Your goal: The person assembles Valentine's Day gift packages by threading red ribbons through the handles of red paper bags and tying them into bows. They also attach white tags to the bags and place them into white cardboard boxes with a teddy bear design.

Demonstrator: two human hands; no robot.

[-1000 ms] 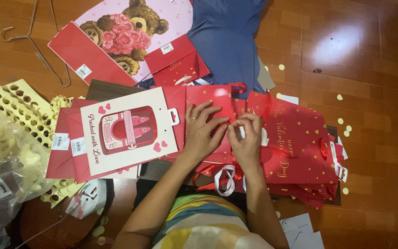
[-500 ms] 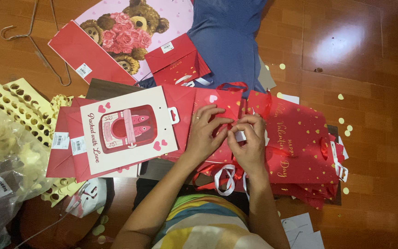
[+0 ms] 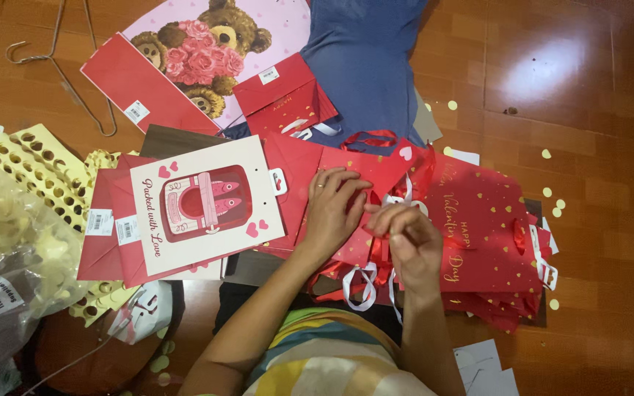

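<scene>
Working on a red gift bag in the middle of a crowded floor

I am pressing my left hand (image 3: 332, 213) flat and open on the red bag (image 3: 376, 172) at centre frame, while my right hand (image 3: 409, 235) is pinching the white ribbon (image 3: 398, 199) at the bag's top between closed fingertips. The bag is lying on a loose, slanting stack of red bags (image 3: 493, 235) spreading to the right; I judge the pile may be sliding under my palm if I am leaning harder, which would be creasing the paper. The pink-fronted bag (image 3: 207, 205) at left centre is overlapping the same heap and could shift with it. The ribbon is thin, so pulling sharply risks tearing its hole. Gold dots (image 3: 552, 202) are scattering at right.
</scene>
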